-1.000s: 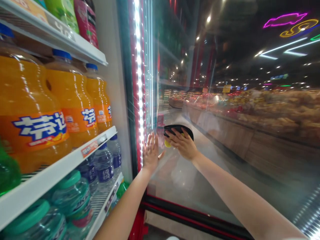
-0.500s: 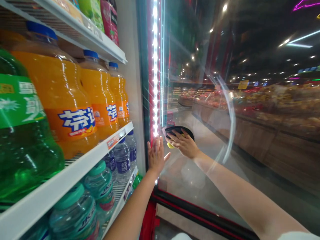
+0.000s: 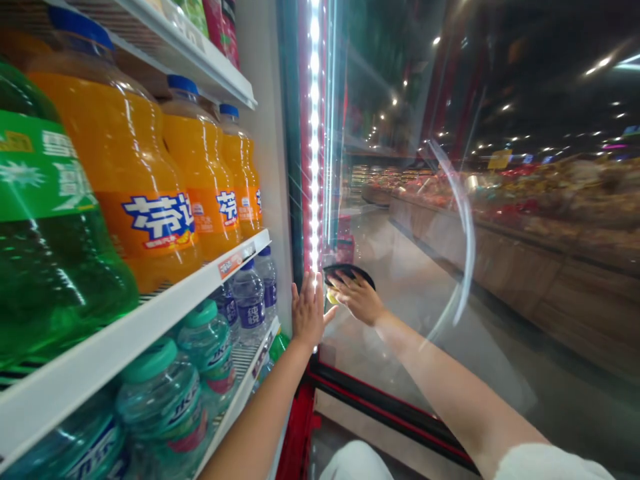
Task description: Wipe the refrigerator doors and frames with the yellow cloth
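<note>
The person's right hand lies with its fingers curled over a black half-round object, gripping it against the glass, and a yellow patch peeks out below the fingertips; I can't tell what the object is. The left hand is open just beside it, at nine o'clock, fingers spread and palm toward the glass door, though I can't tell whether it touches. A strip of white lights runs up the door's edge at twelve o'clock. At ten o'clock, orange soda bottles with blue caps stand on a white shelf, a green bottle beside them. At eight o'clock, below that shelf, are water bottles and teal-capped bottles. Through the glass at two o'clock, a long produce counter stretches away.
</note>
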Demonstrator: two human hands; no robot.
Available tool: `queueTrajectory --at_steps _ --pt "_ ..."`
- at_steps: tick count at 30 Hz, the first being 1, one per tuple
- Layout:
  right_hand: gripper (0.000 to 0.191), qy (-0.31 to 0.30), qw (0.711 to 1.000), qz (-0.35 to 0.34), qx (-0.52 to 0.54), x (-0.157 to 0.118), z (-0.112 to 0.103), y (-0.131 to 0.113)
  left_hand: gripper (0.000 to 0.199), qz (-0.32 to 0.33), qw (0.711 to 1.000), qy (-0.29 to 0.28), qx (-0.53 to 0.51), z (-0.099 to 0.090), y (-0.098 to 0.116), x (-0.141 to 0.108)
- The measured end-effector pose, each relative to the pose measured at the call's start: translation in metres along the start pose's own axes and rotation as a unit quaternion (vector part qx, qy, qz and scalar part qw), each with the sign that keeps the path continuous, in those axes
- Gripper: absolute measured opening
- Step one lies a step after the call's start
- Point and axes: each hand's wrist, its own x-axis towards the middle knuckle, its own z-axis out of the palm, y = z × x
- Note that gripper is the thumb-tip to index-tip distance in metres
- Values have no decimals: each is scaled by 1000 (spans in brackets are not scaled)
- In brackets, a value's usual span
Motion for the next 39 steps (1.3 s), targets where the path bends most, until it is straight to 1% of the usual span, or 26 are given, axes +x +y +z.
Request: queueTrajectory --at_steps 1,2,3,4,6,8,10,12,14,16,17,18,19,21,23,24,25,27,29,30,31,32,34,35,37,39 --pt "35 -7 1000 -21 -3 -16 0 -1 95 5 1000 -3 0 1 0 -2" --pt "37 -9 999 -35 -9 -26 -5 2 95 8 1000 -5 0 3 1 -3" --pt "39 -5 999 -35 -19 -32 -14 8 94 10 1000 -5 0 5 2 -4" --pt "41 4 999 -17 -31 -31 -25 16 93 10 1000 -4 0 7 4 -4" --pt "46 33 996 59 -57 -20 -51 34 92 4 1000 -3 0 11 9 -4" --pt "50 60 986 138 -78 -11 -68 43 90 0 1000 -7 -2 12 16 -2" --pt "53 74 978 175 -91 -18 -69 35 89 -1 1000 -15 -9 13 23 -2" --pt "54 71 977 174 -99 -43 -57 14 90 -1 1000 -21 -17 13 30 -3" --pt "52 49 985 130 -98 -73 -43 -6 94 10 999 -26 -22 13 35 -5" --pt "48 29 992 79 -97 -93 -39 -14 98 28 999 -27 -31 16 39 -7" --pt "47 23 993 67 -98 -97 -42 -12 98 36 998 -25 -38 17 41 -8" --pt "47 25 992 70 -103 -97 -47 -7 98 42 998 -19 -48 19 43 -8" --pt "48 31 990 88 -110 -96 -55 0 98 46 997 -13 -59 21 46 -7" --pt "51 55 979 144 -133 -94 -70 13 98 55 995 0 -78 25 55 -5" --pt "53 72 967 187 -159 -101 -78 16 98 72 993 7 -90 29 65 -2" --pt "53 73 964 193 -168 -108 -78 14 98 82 992 6 -93 30 70 0" --pt "53 70 964 190 -172 -116 -77 10 98 93 991 3 -95 31 75 1" --pt "52 55 971 162 -166 -131 -75 2 96 117 989 -9 -94 31 84 3" --pt "52 34 981 123 -148 -138 -80 4 93 138 986 -23 -93 31 89 4" --pt "53 27 982 117 -143 -138 -87 9 91 147 984 -28 -94 30 92 6" --pt "55 26 980 130 -146 -137 -97 17 90 153 983 -32 -96 30 94 8" --pt "56 31 974 160 -156 -137 -107 26 91 158 982 -35 -98 29 96 10" --pt "59 46 949 247 -190 -145 -126 39 93 168 979 -41 -104 27 102 15" --pt "59 51 934 288 -205 -154 -132 41 95 174 978 -44 -107 27 106 18" --pt "59 48 913 338 -225 -177 -134 31 98 188 974 -47 -114 25 114 22" --pt "57 37 905 353 -234 -199 -125 12 100 204 971 -43 -119 24 122 24"
